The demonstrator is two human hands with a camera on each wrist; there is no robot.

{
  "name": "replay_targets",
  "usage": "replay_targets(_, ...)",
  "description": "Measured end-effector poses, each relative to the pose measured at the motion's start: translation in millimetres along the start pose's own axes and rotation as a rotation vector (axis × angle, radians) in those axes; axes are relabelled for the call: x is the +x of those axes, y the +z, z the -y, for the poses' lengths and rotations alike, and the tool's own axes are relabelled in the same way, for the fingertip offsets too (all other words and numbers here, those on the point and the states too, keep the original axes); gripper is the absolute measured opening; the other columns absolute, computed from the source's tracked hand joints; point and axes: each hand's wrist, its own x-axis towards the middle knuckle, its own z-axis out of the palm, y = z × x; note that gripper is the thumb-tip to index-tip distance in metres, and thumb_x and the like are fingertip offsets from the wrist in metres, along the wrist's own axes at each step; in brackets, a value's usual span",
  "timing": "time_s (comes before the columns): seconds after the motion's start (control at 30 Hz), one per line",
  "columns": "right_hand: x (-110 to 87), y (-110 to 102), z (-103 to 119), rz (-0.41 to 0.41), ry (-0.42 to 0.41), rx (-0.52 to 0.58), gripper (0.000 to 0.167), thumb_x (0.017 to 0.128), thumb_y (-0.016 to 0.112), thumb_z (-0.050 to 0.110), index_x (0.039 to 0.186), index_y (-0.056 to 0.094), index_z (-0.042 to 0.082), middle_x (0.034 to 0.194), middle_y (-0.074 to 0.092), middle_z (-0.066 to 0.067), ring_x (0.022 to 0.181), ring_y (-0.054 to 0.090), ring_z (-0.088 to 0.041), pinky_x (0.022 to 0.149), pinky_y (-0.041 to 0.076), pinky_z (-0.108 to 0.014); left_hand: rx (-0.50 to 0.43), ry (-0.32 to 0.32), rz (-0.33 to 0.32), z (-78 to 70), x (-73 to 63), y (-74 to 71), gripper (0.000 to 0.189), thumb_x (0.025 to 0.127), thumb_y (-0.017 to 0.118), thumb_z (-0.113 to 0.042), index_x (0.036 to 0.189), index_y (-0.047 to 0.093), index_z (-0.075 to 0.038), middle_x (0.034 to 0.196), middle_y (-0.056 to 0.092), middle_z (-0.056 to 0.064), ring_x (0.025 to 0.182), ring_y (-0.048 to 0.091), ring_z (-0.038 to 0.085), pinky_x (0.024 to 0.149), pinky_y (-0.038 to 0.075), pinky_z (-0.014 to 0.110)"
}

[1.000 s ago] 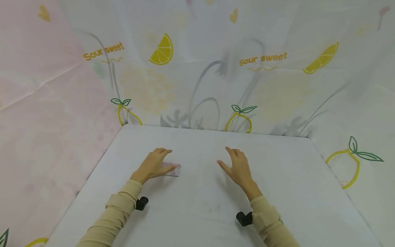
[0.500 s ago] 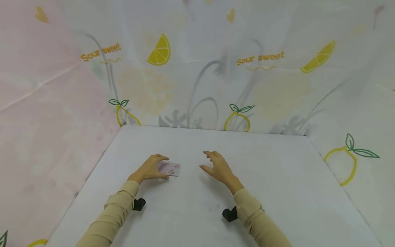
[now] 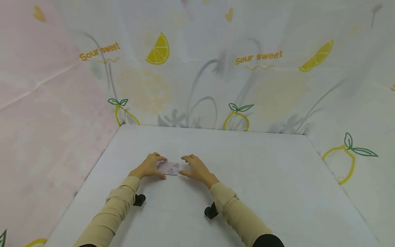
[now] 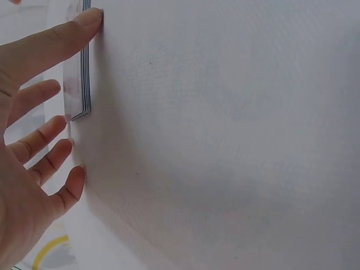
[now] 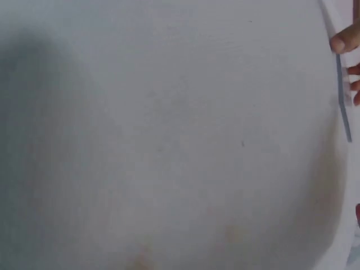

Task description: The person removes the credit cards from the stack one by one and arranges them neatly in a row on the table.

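A small stack of pale pink cards (image 3: pixel 170 167) with reddish print lies flat on the white table. Its layered edge shows in the left wrist view. My left hand (image 3: pixel 148 166) is around its left end, thumb by the near side and fingers by the far side. Whether that thumb touches the edge is hard to tell. In the right wrist view the left thumb (image 5: pixel 345 40) overlaps the near edge of the cards (image 5: pixel 340 84). My right hand (image 3: pixel 197 168) is at the right end, thumb and fingers apart, nothing held.
The white table (image 3: pixel 262 185) meets a printed cloth backdrop (image 3: pixel 191 85) at the back and sides. Dark wrist cameras (image 3: pixel 140 200) stick out from the inner side of both tan sleeves (image 3: pixel 108 214).
My right hand has come left across the table to the right end of the cards. The left hand has shifted from over the cards to around their left end.
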Motion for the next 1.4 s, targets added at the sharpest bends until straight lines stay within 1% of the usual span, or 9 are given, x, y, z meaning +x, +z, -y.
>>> replay_targets(0.17, 8.2, 16, 6, 0.071, 0.046, -0.070, 0.060, 0.078, 0.074, 0.041, 0.126, 0.057, 0.009, 0.117, 0.056, -0.011, 0.105, 0.054, -0.026, 0.091, 0.044, -0.038, -0.004, 0.002, 0.004, 0.5, 1.6, -1.7, 0.060, 0.059, 0.088, -0.025, 0.110, 0.067, 0.000, 0.112, 0.053, 0.024, 0.103, 0.047, 0.041, 0.088, 0.041, 0.054)
replay_targets(0.23, 11.3, 21, 7, 0.079, 0.047, -0.106, 0.061, 0.077, 0.074, 0.044, 0.125, 0.058, 0.010, 0.118, 0.056, -0.011, 0.105, 0.054, -0.026, 0.090, 0.044, -0.039, -0.001, 0.017, 0.006, 1.3, 2.9, -2.4, 0.059, 0.059, 0.088, -0.023, 0.108, 0.068, 0.000, 0.109, 0.054, 0.024, 0.102, 0.048, 0.041, 0.087, 0.041, 0.055)
replay_targets(0.37, 17.5, 30, 10, 0.087, 0.049, -0.177, 0.060, 0.077, 0.073, 0.048, 0.123, 0.059, 0.012, 0.118, 0.055, -0.009, 0.104, 0.052, -0.024, 0.088, 0.043, -0.039, 0.005, 0.021, 0.012, 4.1, 6.9, -2.4, 0.058, 0.058, 0.089, -0.022, 0.107, 0.068, 0.001, 0.105, 0.055, 0.021, 0.099, 0.051, 0.039, 0.087, 0.043, 0.052)
replay_targets(0.47, 21.9, 34, 10, 0.094, 0.068, -0.197, 0.058, 0.078, 0.071, 0.050, 0.121, 0.059, 0.013, 0.118, 0.053, -0.008, 0.103, 0.051, -0.023, 0.087, 0.043, -0.037, -0.001, 0.021, 0.017, 5.4, 9.5, -2.7, 0.057, 0.058, 0.089, -0.020, 0.106, 0.068, 0.001, 0.103, 0.056, 0.019, 0.098, 0.052, 0.037, 0.087, 0.043, 0.051)
replay_targets(0.6, 25.9, 36, 11, 0.096, 0.099, -0.169, 0.054, 0.078, 0.072, 0.049, 0.116, 0.060, 0.012, 0.114, 0.051, -0.008, 0.099, 0.050, -0.022, 0.086, 0.044, -0.037, -0.017, 0.027, 0.015, 5.9, 11.2, -4.0, 0.053, 0.057, 0.089, -0.018, 0.102, 0.069, 0.002, 0.099, 0.057, 0.018, 0.096, 0.054, 0.036, 0.086, 0.044, 0.051)
replay_targets(0.73, 27.6, 36, 12, 0.094, 0.111, -0.148, 0.052, 0.078, 0.072, 0.047, 0.112, 0.059, 0.011, 0.112, 0.052, -0.009, 0.097, 0.052, -0.023, 0.086, 0.044, -0.038, -0.016, 0.032, 0.013, 6.1, 12.1, -4.4, 0.051, 0.056, 0.090, -0.017, 0.098, 0.069, 0.002, 0.097, 0.058, 0.018, 0.094, 0.055, 0.034, 0.084, 0.045, 0.049)
replay_targets(0.97, 29.2, 36, 10, 0.096, 0.123, -0.127, 0.058, 0.078, 0.073, 0.047, 0.118, 0.058, 0.008, 0.116, 0.051, -0.012, 0.100, 0.052, -0.024, 0.088, 0.044, -0.038, -0.009, 0.019, 0.019, 1.9, 12.7, -5.1, 0.049, 0.055, 0.090, -0.017, 0.095, 0.067, 0.002, 0.098, 0.057, 0.019, 0.094, 0.055, 0.035, 0.084, 0.045, 0.049)
replay_targets(1.2, 28.0, 36, 10, 0.105, 0.131, -0.097, 0.069, 0.074, 0.075, 0.050, 0.126, 0.055, 0.009, 0.119, 0.050, -0.011, 0.102, 0.051, -0.024, 0.090, 0.042, -0.038, -0.017, 0.011, 0.023, 0.0, 11.4, -6.2, 0.051, 0.056, 0.090, -0.016, 0.097, 0.066, 0.001, 0.099, 0.058, 0.018, 0.092, 0.055, 0.033, 0.083, 0.046, 0.047)
replay_targets(1.4, 27.6, 35, 9, 0.109, 0.141, -0.049, 0.066, 0.073, 0.076, 0.048, 0.123, 0.056, 0.011, 0.119, 0.050, -0.010, 0.105, 0.050, -0.024, 0.091, 0.041, -0.038, -0.027, 0.028, 0.020, 3.0, 11.0, -5.7, 0.050, 0.056, 0.089, -0.018, 0.096, 0.065, 0.001, 0.099, 0.059, 0.018, 0.092, 0.056, 0.031, 0.083, 0.046, 0.045)
